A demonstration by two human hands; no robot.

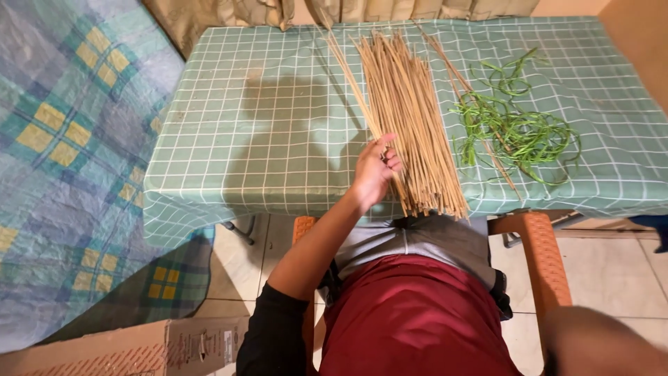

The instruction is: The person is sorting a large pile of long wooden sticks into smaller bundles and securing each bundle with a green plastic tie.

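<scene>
A thick bundle of thin tan sticks (410,118) lies lengthwise on a table covered by a green checked cloth (264,118), its near ends hanging past the front edge. My left hand (374,170) rests at the bundle's left side, fingers curled around one or two sticks near their lower part. A tangle of green leaf strips (518,132) lies to the right of the bundle, with a few loose sticks across it. My right forearm (598,341) shows only as a blurred shape at the bottom right; that hand is out of view.
I sit on an orange plastic chair (543,251) at the table. A bed with a blue and yellow plaid blanket (62,153) stands at the left. A cardboard box (139,348) lies on the tiled floor at the bottom left. Curtains hang behind the table.
</scene>
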